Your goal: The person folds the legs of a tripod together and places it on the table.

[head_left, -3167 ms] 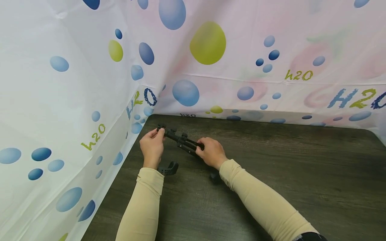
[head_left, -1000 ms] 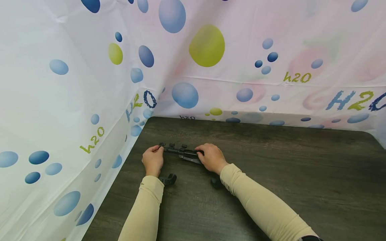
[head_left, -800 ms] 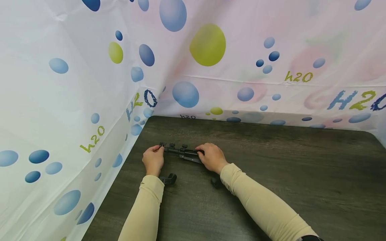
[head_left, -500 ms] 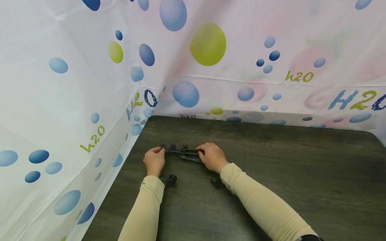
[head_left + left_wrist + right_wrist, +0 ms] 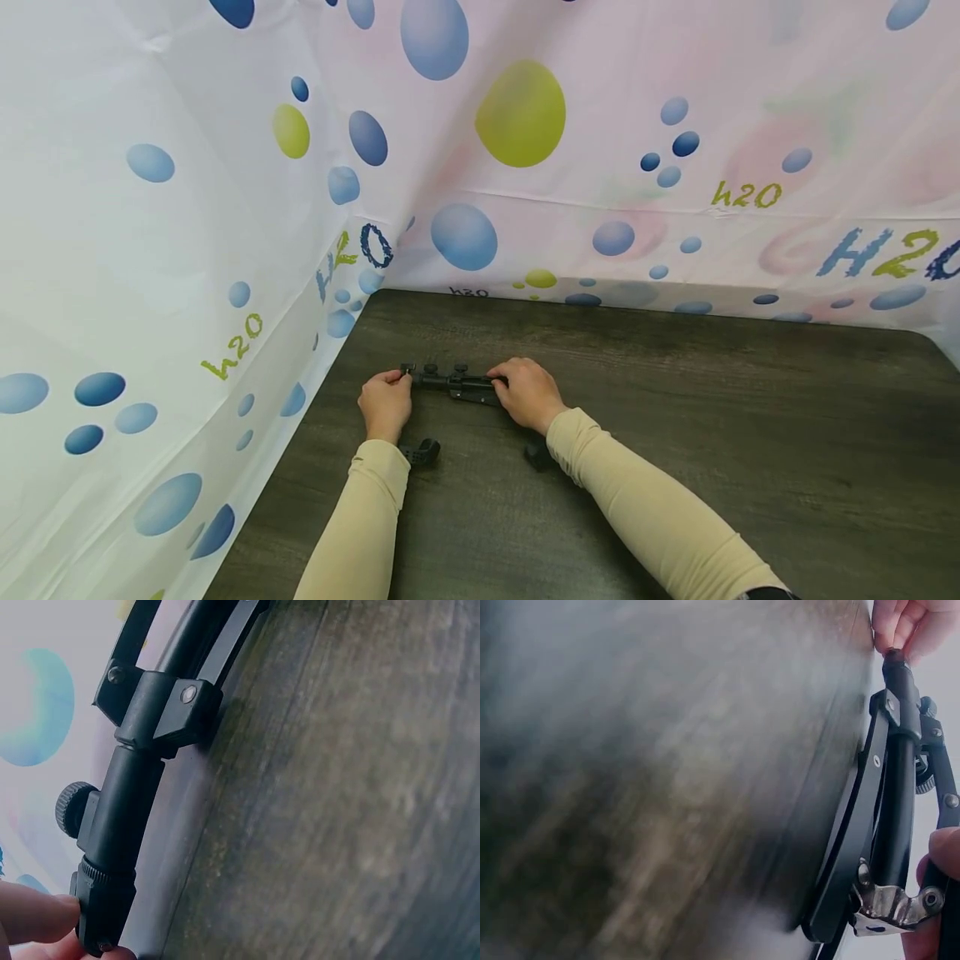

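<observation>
A black folding tripod stand (image 5: 438, 382) with knobs along its tube spans the gap between my two hands, almost level in the head view. My left hand (image 5: 386, 407) pinches its tip with thumb and fingers. In the left wrist view, the thumb (image 5: 37, 915) presses the side of the end piece, below a ridged knob (image 5: 72, 809). At the other end, my right hand (image 5: 531, 396) grips the folded legs, covering part of them. The right wrist view shows a shiny metal bracket (image 5: 892, 907) joining the legs near the right fingers.
Under the hands is a dark wood-grain table (image 5: 675, 433). Printed white sheets (image 5: 615, 150) rise along its back and left edges. Black curved pieces (image 5: 426, 452) stand out by both wrists.
Since the earliest frame, the stand has come down from a slant to nearly level, its left end moving toward me. Lately the left hand has shifted slightly right. Both hands keep their hold.
</observation>
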Demonstrator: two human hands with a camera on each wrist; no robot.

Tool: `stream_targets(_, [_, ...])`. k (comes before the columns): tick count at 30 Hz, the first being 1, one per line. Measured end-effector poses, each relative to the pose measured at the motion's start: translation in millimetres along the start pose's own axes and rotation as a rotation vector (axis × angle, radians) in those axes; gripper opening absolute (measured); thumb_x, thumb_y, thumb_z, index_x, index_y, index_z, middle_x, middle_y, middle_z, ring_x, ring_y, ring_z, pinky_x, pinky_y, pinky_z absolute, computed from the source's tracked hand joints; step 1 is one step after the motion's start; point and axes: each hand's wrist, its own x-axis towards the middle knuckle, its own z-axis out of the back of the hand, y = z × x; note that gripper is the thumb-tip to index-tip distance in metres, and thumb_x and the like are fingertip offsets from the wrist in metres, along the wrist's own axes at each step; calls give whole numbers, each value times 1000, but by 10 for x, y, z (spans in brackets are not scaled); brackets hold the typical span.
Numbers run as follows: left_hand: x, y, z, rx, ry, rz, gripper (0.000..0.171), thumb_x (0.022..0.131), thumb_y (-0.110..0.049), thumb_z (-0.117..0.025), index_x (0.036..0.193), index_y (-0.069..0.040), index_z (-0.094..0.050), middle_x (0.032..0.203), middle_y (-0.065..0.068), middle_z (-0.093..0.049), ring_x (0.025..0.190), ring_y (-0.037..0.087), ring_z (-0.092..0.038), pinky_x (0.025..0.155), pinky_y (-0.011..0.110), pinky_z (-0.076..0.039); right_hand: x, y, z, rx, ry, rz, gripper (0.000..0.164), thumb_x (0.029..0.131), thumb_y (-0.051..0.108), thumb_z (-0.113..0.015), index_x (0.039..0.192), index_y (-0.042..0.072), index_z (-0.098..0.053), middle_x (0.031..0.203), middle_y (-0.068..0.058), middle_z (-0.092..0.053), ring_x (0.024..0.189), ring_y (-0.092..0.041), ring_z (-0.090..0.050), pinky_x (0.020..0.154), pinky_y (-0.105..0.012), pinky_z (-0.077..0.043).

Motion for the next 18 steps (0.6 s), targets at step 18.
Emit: stream_targets(18, [-18,-34,1,8,20,20,30,98,-13,-63,120,7,-68,113,24,-68,113,41,-57,93,51,-47,7,7,-4,-5,2,-28,16,98,14,-66,110,11,-76,107,-6,-71,101,-27,-65,91,-44,-52])
